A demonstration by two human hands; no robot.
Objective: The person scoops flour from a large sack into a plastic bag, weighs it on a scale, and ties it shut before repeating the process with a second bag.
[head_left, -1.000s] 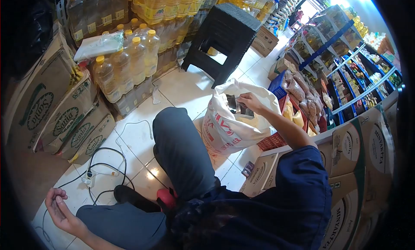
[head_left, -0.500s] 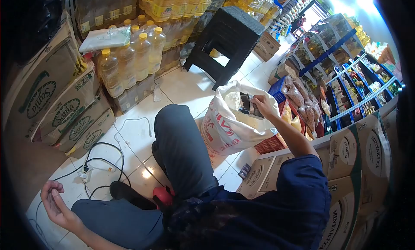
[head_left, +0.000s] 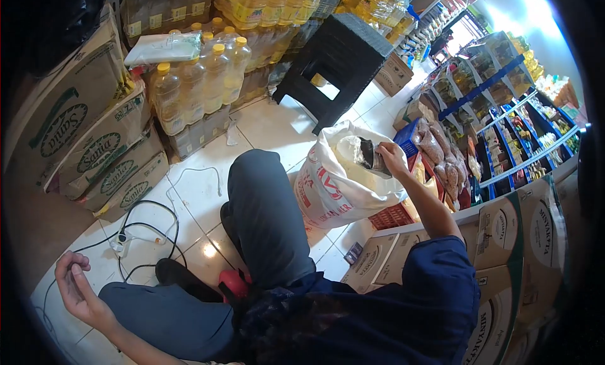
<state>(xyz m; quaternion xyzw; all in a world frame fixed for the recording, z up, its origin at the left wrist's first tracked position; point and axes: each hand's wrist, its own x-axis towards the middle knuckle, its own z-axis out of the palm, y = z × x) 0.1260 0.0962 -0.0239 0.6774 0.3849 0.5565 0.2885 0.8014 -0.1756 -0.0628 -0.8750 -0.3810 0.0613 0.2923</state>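
The metal scoop sits tilted inside the mouth of the white woven sack, at the person's one o'clock. The right hand is clamped on the scoop's three o'clock end; the left hand is well apart at nine o'clock, fingers loosely curled, nothing visible in it. Held from one end, the scoop could roll and spill pale contents if the wrist twists. The sack's soft rim could snag it, scattering some onto the tiled floor. With neither hand steadying the sack, a hard push might tip it toward the red crate at its four o'clock.
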